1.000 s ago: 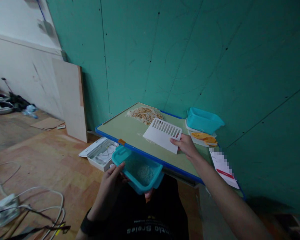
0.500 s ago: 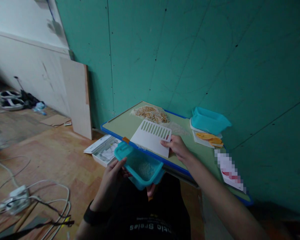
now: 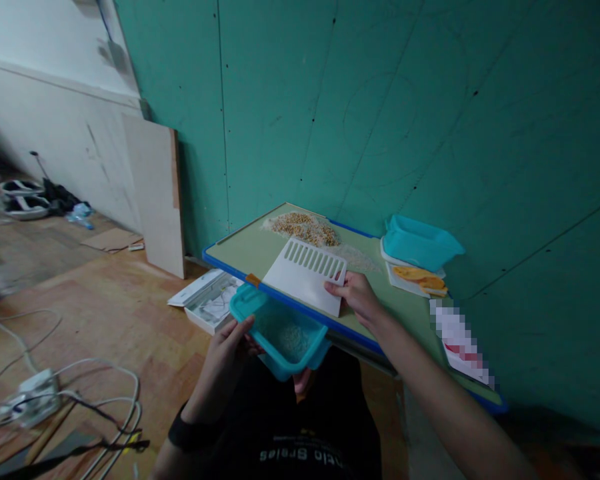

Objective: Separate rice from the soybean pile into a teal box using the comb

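My left hand [image 3: 227, 347] grips a teal plastic tub [image 3: 280, 331] with white rice in its bottom, held just below the near blue edge of the small green table [image 3: 240, 250]. A white slotted scraper board [image 3: 307, 275] is pinched at its right corner by my right hand [image 3: 357, 297]; its lower edge rests at the table's near edge, right above the tub. A heap of tan beans [image 3: 305, 228] lies at the far side of the table, with a thin spread of white rice [image 3: 357, 257] beside it.
A second teal tub [image 3: 420, 241] stands at the table's back right on white lids, beside an orange-printed card [image 3: 420, 277] and a paper sheet [image 3: 460, 340]. The teal wall is close behind. On the floor: an open white box [image 3: 207, 303], cables and a power strip [image 3: 27, 403].
The scraper slid toward me from mid-table to the near edge, above the tub. The tub stayed in my left hand below the edge.
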`<state>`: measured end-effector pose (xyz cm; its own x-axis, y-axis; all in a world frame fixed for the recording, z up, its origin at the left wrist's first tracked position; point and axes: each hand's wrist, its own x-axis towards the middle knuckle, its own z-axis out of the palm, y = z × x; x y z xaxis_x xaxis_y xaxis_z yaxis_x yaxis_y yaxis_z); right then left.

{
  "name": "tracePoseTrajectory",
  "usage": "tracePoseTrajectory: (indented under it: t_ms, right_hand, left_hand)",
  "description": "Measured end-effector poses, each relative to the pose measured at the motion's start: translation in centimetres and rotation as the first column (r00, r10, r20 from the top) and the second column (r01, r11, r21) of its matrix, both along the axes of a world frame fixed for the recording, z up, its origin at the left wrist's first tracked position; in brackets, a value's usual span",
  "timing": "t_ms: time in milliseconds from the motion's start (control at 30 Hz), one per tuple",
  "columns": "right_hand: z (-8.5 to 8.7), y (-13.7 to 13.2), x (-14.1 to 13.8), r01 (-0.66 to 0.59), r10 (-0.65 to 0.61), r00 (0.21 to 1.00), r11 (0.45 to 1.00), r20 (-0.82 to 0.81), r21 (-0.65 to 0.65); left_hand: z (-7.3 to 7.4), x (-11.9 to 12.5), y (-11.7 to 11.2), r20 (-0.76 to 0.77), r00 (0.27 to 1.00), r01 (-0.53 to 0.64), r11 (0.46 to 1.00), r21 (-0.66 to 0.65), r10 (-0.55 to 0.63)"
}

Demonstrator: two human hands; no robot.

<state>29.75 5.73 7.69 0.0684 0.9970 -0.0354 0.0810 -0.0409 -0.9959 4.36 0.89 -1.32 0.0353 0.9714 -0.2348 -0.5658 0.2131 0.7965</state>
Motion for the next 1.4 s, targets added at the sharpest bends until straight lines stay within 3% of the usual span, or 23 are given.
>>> tracePoseTrajectory:
  t_ms: [133, 333, 467, 633, 1000, 1400]
  right_hand:
    - [0.4, -0.2, 1.0, 0.003, -0.004, 1.0, 0.998, -0.005, -0.055]
    - [1.0, 1.5, 5.3, 0.298, -0.299, 0.954, 0.953, 0.005, 0.055]
    - [0.2, 2.9, 7.2, 0.379, -0.385, 0.918, 0.922, 0.094, 0.075]
    - [-0.5, 2.9, 7.3, 0.352, -0.366, 0.915, 0.93, 0.173, 0.103]
    - [-0.5, -0.9, 7.6, 0.288, -0.278, 0.952, 0.955, 0.128, -0.072]
    - [0.2, 0.4, 3.0, 0.179, -0.164, 0.982, 0.968, 0.098, -0.175]
  left_hand:
    - [-0.2, -0.1, 0.2, 0.0, 1.0, 0.018, 1.0, -0.01, -0.018]
    - [-0.5, -0.1, 0.3, -0.001, 1.0, 0.006, 1.0, -0.013, -0.006]
    - [0.0, 0.1, 0.1, 0.021, 1.0, 0.0, 1.0, 0.0, 0.0]
    - [0.4, 0.0, -0.2, 0.008, 1.0, 0.0, 1.0, -0.006, 0.0]
    - [0.5, 1.1, -0.3, 0.05, 0.999, -0.012, 1.0, -0.012, 0.012]
    - [-0.1, 0.5, 0.2, 0.015, 1.0, 0.024, 0.999, 0.04, -0.025]
